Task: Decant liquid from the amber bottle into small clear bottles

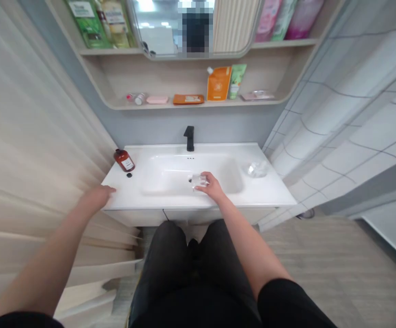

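Observation:
Over the white sink basin (157, 175), my right hand (211, 186) is closed around a small clear cup (196, 181), near the drain. The cup looks tipped on its side; I cannot make out any contents. My left hand (99, 197) is at the left front edge of the countertop (126, 193), its fingers stretched out and nothing visible in them. Beyond it stands a reddish-brown bottle (124, 160) with a white label. A small black round piece (129, 175) lies in front of that bottle.
A black faucet (190, 139) rises behind the basin. Crumpled clear plastic (257, 169) lies on the counter's right. Above, a shelf (133, 107) carries an orange pouch (219, 84), a green tube (236, 82) and an orange packet (188, 99). A pale curtain (30, 136) hangs at left.

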Demonstrator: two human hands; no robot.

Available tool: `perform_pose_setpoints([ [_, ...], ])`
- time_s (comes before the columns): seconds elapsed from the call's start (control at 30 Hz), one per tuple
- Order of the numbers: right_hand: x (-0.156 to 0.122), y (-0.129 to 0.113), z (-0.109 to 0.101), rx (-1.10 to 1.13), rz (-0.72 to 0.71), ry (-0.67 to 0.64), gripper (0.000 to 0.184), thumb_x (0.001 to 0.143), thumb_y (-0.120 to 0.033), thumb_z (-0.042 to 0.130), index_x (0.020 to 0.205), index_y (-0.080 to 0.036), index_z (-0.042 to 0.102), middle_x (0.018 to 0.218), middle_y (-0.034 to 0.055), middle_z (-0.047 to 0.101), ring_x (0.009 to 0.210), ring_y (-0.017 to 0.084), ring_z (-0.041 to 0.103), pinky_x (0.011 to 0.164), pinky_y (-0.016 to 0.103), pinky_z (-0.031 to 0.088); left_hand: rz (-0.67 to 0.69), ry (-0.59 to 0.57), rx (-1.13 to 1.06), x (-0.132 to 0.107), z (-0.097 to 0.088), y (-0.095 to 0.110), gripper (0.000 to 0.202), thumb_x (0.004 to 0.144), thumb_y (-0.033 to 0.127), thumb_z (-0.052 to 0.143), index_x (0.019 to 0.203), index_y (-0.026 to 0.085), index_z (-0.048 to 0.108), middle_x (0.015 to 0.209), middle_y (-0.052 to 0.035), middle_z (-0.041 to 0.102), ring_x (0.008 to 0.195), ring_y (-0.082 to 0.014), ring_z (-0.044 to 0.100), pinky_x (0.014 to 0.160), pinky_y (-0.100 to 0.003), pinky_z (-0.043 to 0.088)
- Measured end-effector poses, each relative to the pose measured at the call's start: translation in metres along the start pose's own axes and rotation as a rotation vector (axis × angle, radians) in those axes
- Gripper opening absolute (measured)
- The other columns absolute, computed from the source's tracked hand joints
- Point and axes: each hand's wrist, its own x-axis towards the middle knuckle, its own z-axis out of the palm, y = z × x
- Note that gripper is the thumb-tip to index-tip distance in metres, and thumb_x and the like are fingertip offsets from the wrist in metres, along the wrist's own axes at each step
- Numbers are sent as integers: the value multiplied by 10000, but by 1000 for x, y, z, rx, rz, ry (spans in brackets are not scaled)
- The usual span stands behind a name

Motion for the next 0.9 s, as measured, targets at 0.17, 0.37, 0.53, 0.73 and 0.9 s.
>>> perform_pose_setpoints([
  [0.17,-1,-4,0,-1,0,-23,800,578,-571,1007,1209,-290,604,1166,42,692,1001,257,705,901,424,623,199,146,-270,-19,-2,79,383,760,480,810,1066,250,802,1207,-93,783,1009,-315,753,1025,-496,607],
  [0.37,-2,-10,1,53,-5,-83,780,563,-547,1007,1176,-295,596,1138,27,687,968,235,696,918,428,607,140,133,-1165,-22,41,237,522,741,517,910,1149,218,782,1183,-98,778,1026,-242,744,902,-408,643],
  [0.53,-3,-14,1,63,-16,-102,785,547,-546,1012,1158,-292,589,1110,12,688,939,225,685,899,409,597,179,-41,-1221,-16,92,301,522,739,457,903,1174,203,771,1035,-80,791,935,-231,747,871,-399,626],
  [0.73,-3,-15,0,46,-26,-108,817,555,-577,1006,1195,-293,587,1095,12,693,927,233,682,855,392,588,264,-51,-944,-5,121,309,403,813,366,820,1188,229,769,1036,-57,810,922,-232,768,908,-389,609],
  [0.9,-3,-12,-1,-1,-62,-99,781,581,-585,999,1194,-288,617,1149,33,704,933,235,680,819,376,577,380,-235,-618,4,127,315,295,826,273,785,1118,234,793,1052,-52,812,906,-230,768,897,-376,606],
])
